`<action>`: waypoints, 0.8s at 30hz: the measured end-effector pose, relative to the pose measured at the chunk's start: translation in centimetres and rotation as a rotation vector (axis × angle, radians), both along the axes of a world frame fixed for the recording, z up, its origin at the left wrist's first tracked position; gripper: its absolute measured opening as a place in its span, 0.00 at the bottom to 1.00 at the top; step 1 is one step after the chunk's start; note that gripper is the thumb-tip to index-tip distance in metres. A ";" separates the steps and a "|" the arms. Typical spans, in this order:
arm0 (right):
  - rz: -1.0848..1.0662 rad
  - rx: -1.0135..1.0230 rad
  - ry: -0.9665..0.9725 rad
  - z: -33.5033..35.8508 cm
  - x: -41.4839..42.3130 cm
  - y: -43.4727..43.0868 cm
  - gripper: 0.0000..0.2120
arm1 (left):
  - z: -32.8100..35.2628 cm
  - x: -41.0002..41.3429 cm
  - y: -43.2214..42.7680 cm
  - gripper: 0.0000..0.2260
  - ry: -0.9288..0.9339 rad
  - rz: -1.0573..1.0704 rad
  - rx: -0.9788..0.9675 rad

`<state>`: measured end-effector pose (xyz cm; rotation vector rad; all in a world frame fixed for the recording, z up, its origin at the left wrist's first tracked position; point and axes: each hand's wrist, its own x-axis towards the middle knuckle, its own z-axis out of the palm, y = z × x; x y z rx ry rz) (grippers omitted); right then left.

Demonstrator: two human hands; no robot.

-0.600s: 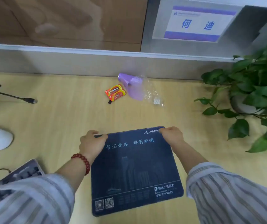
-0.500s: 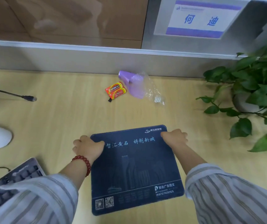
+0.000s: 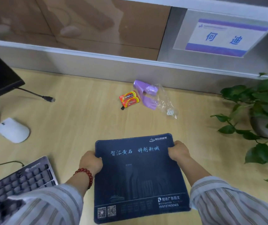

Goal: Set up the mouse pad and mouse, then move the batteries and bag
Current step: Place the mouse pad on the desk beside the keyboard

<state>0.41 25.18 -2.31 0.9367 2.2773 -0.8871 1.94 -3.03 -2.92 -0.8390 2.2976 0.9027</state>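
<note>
L hand (image 3: 91, 163), red bead bracelet (image 3: 85, 175) at the wrist, is curled over the left edge of the dark navy rectangular cloth mouse pad (image 3: 138, 177), fingers closed onto the edge near its far corner. R hand (image 3: 178, 151) grips the opposite edge the same way, thumb on top, fingers tucked at the side; can't tell if they go under. Pad lies between both hands on the light wood worktop (image 3: 81, 120), printed side up w/ pale blue characters across the far part, QR codes and a phone no. along the near edge. Whether it's fully flat or slightly lifted: can't tell. Striped shirt sleeves (image 3: 227, 205) cover both forearms.

Beyond the hands, well apart toward the partition: orange-and-yellow shrink-wrapped pack of batteries (image 3: 129, 99), and touching its right side a crumpled clear plastic bag w/ lilac insert (image 3: 154, 98). Small black bit just beside the pack, near side.

Far left of L hand: white oval computer mouse (image 3: 13, 129) on the worktop, apart from the pad. Nearer, left of L forearm: grey keyboard w/ dark keys (image 3: 16, 184), angled. Loose black cable end (image 3: 48, 98) further back-left. Right of R hand: green leafy potted plant (image 3: 259, 114).
</note>
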 end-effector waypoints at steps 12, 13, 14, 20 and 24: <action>0.236 -0.059 0.257 0.7 -6.2 -6.2 0.05 | 1.7 0.6 -4.2 0.13 0.123 0.278 -0.041; 0.260 -0.070 0.257 0.6 -6.8 -7.1 0.05 | 1.7 0.8 -4.8 0.13 0.125 0.301 -0.048; 0.282 -0.076 0.256 0.6 -7.3 -7.9 0.06 | 1.7 1.0 -5.4 0.13 0.124 0.319 -0.057; 0.408 -0.047 0.238 0.1 -9.0 -11.1 0.07 | 1.0 1.9 -7.4 0.13 0.113 0.409 -0.077; 0.411 -0.015 0.225 -0.4 -9.3 -11.4 0.04 | 0.7 1.8 -7.5 0.11 0.129 0.428 -0.070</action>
